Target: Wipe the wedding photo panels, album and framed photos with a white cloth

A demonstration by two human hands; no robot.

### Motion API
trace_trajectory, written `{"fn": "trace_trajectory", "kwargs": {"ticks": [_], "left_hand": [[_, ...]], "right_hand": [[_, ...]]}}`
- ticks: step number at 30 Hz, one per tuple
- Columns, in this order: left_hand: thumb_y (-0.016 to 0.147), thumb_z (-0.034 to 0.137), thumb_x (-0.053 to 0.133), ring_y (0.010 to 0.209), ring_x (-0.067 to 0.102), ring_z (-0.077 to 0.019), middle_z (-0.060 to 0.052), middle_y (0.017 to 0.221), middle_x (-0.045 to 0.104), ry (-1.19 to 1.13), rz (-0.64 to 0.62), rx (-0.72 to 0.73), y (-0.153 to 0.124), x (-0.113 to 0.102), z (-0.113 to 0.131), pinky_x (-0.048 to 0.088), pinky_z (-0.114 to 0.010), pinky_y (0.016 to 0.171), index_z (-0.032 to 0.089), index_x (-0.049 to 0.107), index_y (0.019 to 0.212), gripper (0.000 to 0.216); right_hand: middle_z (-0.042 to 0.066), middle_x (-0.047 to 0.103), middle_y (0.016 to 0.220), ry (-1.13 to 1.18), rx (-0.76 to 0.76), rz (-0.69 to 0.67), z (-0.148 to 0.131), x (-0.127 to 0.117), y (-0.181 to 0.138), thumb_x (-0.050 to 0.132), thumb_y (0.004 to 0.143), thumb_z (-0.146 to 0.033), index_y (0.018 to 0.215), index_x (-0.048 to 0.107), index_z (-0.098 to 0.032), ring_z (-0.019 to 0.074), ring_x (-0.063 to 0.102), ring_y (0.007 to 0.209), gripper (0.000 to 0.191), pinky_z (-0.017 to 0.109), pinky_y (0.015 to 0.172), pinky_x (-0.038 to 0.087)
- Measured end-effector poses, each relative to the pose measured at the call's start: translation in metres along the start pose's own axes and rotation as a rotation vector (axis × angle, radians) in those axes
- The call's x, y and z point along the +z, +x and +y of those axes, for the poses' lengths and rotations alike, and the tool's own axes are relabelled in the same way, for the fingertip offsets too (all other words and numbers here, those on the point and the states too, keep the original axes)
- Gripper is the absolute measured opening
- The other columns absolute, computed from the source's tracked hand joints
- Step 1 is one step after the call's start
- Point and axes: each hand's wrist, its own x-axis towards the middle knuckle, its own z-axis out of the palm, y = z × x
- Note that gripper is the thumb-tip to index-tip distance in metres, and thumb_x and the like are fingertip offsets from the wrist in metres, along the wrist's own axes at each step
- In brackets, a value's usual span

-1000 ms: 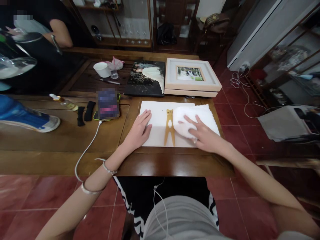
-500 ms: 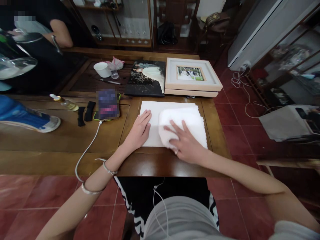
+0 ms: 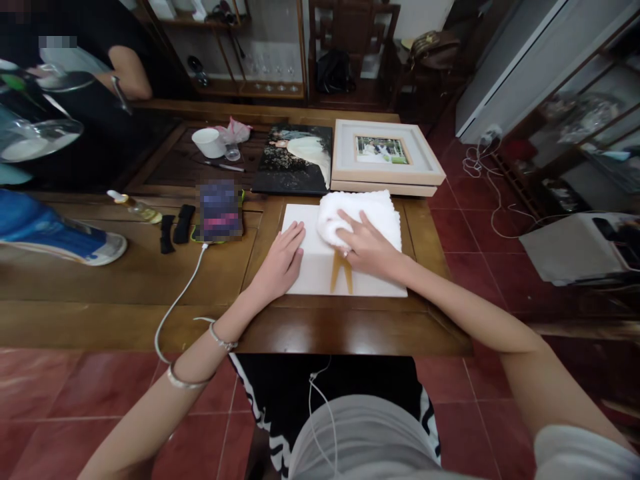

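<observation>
A flat white board (image 3: 310, 267) lies near the front edge of the wooden table. My left hand (image 3: 285, 257) rests flat on its left side, fingers stretched out and nothing in them. My right hand (image 3: 373, 247) grips a folded white towel (image 3: 377, 210) from above, its fingers spread into the fabric, pressing it on the upper right of the board. Below the towel, a gold, upside-down V shape (image 3: 342, 275) shows on the board; its top is covered.
Behind the board lie a dark photo panel (image 3: 295, 160) and a framed photo (image 3: 383, 150). To the left are a charging phone (image 3: 219, 210), black strips (image 3: 184, 223), a dropper bottle (image 3: 137, 208) and a blue bottle (image 3: 55, 227). A white cup (image 3: 209, 143) stands farther back. Another person's arm (image 3: 131, 70) shows far left.
My right hand has moved the towel away from me, toward the board's far edge. The gold V shape and the lower right of the board have come into view. My left hand stays put.
</observation>
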Motion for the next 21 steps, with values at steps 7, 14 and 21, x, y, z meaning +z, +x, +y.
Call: {"fn": "trace_trajectory", "kwargs": {"ticks": [7, 14, 21], "left_hand": [[0.103, 0.028, 0.034, 0.149, 0.032, -0.0302, -0.018, 0.155, 0.044, 0.011, -0.004, 0.01, 0.0, 0.0, 0.0, 0.027, -0.058, 0.12, 0.013, 0.044, 0.148, 0.049], [0.103, 0.027, 0.033, 0.149, 0.031, -0.0292, -0.016, 0.156, 0.043, 0.008, -0.004, 0.013, -0.001, 0.002, -0.003, 0.026, -0.058, 0.121, 0.016, 0.042, 0.15, 0.049], [0.103, 0.027, 0.033, 0.149, 0.032, -0.0296, -0.017, 0.155, 0.043, 0.008, -0.001, 0.017, 0.0, 0.001, -0.001, 0.027, -0.058, 0.12, 0.015, 0.042, 0.15, 0.05]], "right_hand": [[0.021, 0.042, 0.155, -0.043, 0.01, -0.066, -0.033, 0.01, -0.011, 0.052, 0.089, -0.011, 0.118, 0.066, -0.013, 0.0444, 0.02, 0.15, 0.032, 0.079, 0.112, 0.015], [0.019, 0.042, 0.156, 0.065, -0.216, -0.132, -0.084, 0.014, -0.079, 0.062, 0.085, -0.018, 0.102, 0.071, -0.016, 0.0455, 0.021, 0.149, 0.019, 0.078, 0.114, 0.017], [0.023, 0.052, 0.147, 0.055, -0.076, -0.055, -0.038, 0.005, -0.037, 0.052, 0.088, -0.011, 0.107, 0.068, -0.013, 0.0358, 0.029, 0.149, 0.025, 0.07, 0.117, 0.023]]}}
